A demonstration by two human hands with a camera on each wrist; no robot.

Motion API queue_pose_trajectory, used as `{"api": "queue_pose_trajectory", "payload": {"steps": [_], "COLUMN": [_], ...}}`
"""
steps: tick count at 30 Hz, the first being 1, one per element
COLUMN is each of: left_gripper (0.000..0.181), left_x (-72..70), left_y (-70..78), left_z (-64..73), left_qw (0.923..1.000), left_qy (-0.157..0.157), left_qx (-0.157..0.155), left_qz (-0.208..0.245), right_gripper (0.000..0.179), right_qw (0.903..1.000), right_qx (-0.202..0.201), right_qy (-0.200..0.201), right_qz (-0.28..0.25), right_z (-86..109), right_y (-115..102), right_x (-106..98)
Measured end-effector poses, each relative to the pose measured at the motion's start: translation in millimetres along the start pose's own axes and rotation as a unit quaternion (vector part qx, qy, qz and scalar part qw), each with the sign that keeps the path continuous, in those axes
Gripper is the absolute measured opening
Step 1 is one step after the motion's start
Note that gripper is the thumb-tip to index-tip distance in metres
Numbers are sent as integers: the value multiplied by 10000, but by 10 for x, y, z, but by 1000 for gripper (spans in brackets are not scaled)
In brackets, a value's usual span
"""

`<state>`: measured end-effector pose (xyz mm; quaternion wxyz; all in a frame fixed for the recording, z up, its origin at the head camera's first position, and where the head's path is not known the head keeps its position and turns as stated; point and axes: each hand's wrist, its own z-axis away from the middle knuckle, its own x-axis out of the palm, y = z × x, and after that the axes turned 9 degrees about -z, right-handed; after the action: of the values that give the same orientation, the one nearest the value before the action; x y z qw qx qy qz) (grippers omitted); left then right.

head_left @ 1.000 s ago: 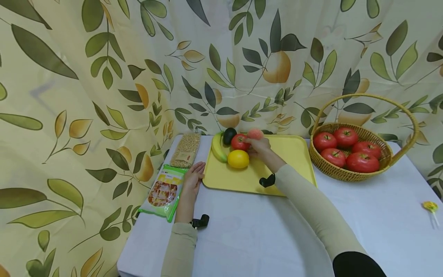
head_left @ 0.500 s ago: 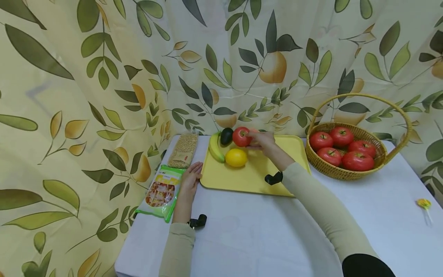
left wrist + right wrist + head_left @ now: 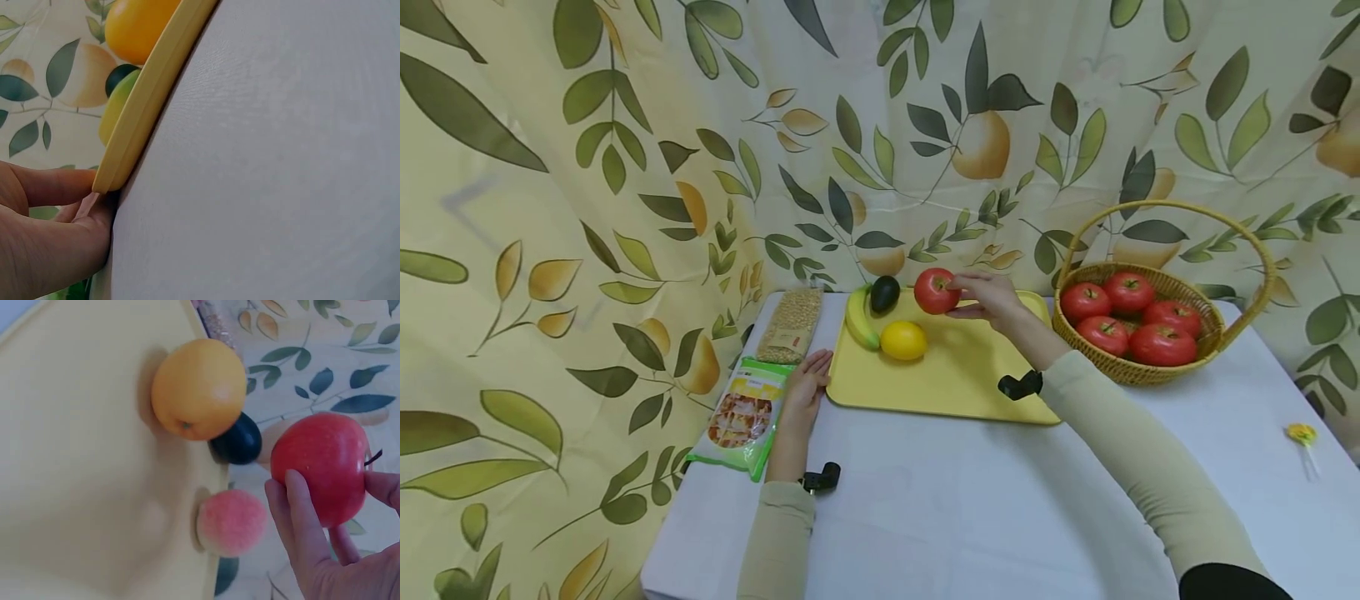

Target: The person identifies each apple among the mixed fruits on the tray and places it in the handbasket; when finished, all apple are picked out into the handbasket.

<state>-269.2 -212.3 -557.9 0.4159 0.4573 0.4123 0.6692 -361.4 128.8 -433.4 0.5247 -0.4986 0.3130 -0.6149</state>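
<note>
My right hand (image 3: 988,298) holds a red apple (image 3: 935,291) over the far side of the yellow tray (image 3: 955,400). In the right wrist view the fingertips (image 3: 299,481) and thumb grip the apple (image 3: 322,465), its stem pointing sideways. A pink peach (image 3: 231,523) sits near the tray's far edge, hidden in the head view. On the tray's left part lie a banana (image 3: 859,318), a dark avocado-like fruit (image 3: 884,293) and an orange (image 3: 904,341). At the near left corner, my left hand (image 3: 805,387) grips the tray's rim (image 3: 131,134) with its fingertips.
A wicker basket (image 3: 1150,377) of several tomato-like red fruits stands right of the tray. Left are a bag of pale beans or grains (image 3: 790,325) and a green-edged food packet (image 3: 741,412). A yellow lollipop (image 3: 1302,433) lies at far right. A patterned curtain hangs behind.
My right hand has lifted the apple up and to the right, away from the avocado-like fruit and the orange. The left hand stays at the tray's corner. The head view has shifted slightly.
</note>
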Motion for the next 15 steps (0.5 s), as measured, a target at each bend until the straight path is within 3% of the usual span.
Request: {"api": "queue_pose_trajectory", "payload": {"steps": [15], "left_gripper": [74], "left_x": [8], "left_y": [10], "left_z": [22], "left_qw": [10000], "left_qy": [-49], "left_qx": [-50], "left_qz": [4], "right_gripper": [58], "right_qw": [9993], "right_qx": [33], "right_qy": [-101], "right_qz": [353], "right_z": [358], "right_y": [-313], "right_x": [-375]}}
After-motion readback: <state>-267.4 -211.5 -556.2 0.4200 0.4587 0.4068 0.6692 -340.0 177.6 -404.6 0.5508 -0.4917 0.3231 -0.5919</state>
